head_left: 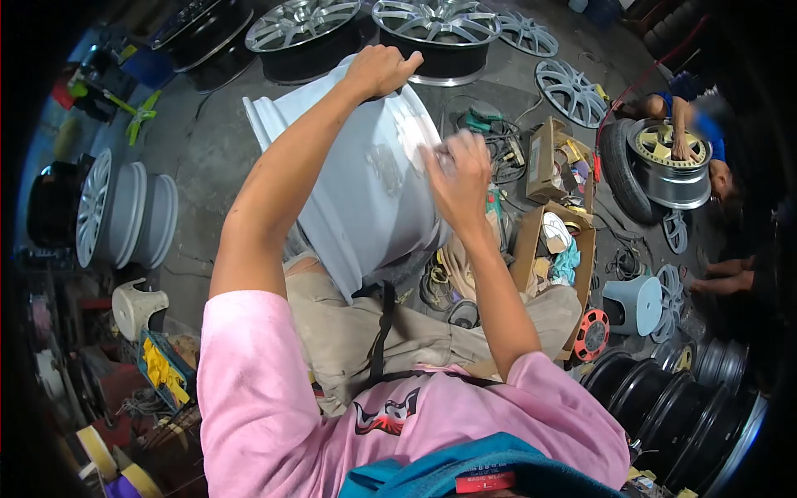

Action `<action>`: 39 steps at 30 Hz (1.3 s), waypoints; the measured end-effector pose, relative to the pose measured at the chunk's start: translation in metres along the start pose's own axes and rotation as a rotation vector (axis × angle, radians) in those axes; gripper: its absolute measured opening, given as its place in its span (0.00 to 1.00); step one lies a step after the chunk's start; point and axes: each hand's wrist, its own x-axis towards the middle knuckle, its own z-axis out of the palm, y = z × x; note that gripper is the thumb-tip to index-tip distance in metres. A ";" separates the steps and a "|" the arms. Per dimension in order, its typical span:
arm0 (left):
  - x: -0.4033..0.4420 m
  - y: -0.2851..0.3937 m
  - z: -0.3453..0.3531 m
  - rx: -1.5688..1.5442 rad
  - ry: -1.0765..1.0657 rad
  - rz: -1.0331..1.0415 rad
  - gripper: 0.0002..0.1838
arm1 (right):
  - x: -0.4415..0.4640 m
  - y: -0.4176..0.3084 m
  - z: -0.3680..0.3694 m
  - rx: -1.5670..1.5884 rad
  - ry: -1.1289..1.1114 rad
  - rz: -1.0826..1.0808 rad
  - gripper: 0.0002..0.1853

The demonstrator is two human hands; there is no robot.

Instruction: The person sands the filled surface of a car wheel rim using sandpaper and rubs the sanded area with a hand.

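Observation:
A large grey wheel rim (353, 166) rests tilted across my lap, its barrel side toward me. White and darker worn patches mark the barrel near its right edge. My left hand (383, 70) is closed over the far edge of the rim, thumb pointing right. My right hand (461, 178) is just beside the rim's right edge, its fingers curled in and partly blurred. Whether something small is pinched there, I cannot make out.
Silver spoked wheels (436, 25) stand beyond the rim. Right of me are open cardboard boxes (523, 249) of cloths and tape, a green power tool (479, 119) with cables, and a blue stool (633, 305). Farther right, a person's hand (685, 149) touches a gold-faced wheel (656, 149).

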 end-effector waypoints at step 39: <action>-0.002 0.008 -0.008 -0.003 -0.040 -0.041 0.39 | 0.055 -0.003 0.015 0.003 -0.090 -0.068 0.11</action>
